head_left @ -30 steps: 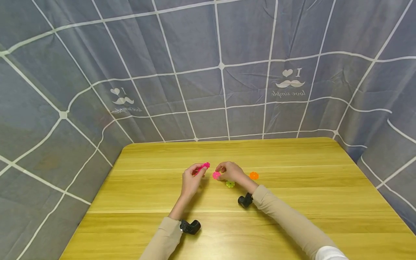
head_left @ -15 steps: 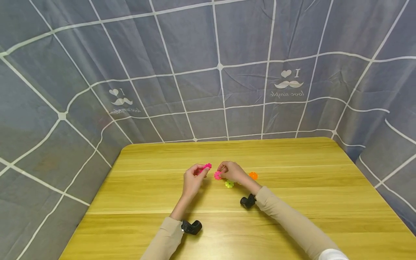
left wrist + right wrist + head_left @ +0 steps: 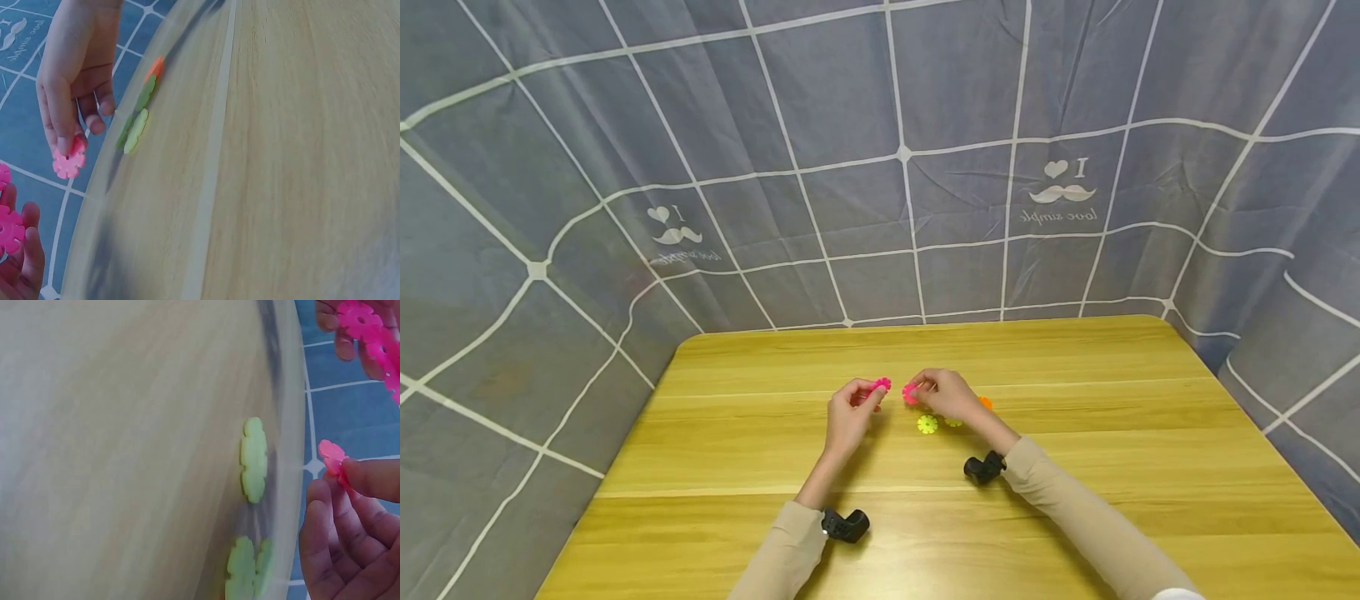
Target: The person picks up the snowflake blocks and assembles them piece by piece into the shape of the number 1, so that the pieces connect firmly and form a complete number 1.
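In the head view my left hand (image 3: 847, 418) holds pink snowflake discs (image 3: 883, 384) with notched edges; the right wrist view shows them as a joined chain of pink discs (image 3: 361, 320). To its right, my right hand (image 3: 952, 395) pinches a single pink disc (image 3: 910, 393) between thumb and fingers. That disc (image 3: 69, 159) is raised above the table and stands apart from the chain. Just below my right hand lies a yellow-green disc (image 3: 928, 424), with another yellow-green disc (image 3: 953, 422) beside it.
An orange disc (image 3: 985, 403) lies partly hidden behind my right wrist. The wooden table (image 3: 715, 450) carries the loose discs. A grey curtain (image 3: 850, 208) with white lines hangs along its far edge and sides. Each wrist wears a black camera (image 3: 846, 526).
My right hand has shifted a little right and up with its pink disc, now covering part of the orange disc. My left hand has moved slightly right with its chain.
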Motion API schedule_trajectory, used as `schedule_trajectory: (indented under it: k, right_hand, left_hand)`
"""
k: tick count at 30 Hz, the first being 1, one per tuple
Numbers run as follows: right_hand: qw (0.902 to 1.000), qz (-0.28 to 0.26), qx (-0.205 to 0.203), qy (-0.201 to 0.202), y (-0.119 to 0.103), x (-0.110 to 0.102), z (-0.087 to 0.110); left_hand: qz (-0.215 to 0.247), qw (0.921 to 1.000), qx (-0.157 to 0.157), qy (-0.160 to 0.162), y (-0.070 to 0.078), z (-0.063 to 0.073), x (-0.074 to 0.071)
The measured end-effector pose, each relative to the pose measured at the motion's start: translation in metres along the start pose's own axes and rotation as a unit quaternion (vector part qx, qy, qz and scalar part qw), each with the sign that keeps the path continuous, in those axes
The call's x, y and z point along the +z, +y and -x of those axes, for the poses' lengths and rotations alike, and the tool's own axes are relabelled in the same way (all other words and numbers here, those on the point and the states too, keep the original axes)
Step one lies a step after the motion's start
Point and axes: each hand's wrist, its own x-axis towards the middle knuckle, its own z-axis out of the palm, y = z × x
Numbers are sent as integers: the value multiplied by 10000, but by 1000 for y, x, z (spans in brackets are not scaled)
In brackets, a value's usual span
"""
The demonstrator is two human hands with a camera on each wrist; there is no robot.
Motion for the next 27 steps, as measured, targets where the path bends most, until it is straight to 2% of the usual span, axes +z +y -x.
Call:
schedule_trajectory:
  k: [7,27]
  right_hand:
    - [9993,-312,-136,178,-4,-10,9]
    - [9920,-922,-243,826,-20,-27,21]
  left_hand:
    - [41,9998,39,-198,-1,2,5]
    - [55,9995,-38,-300,2,2,19]
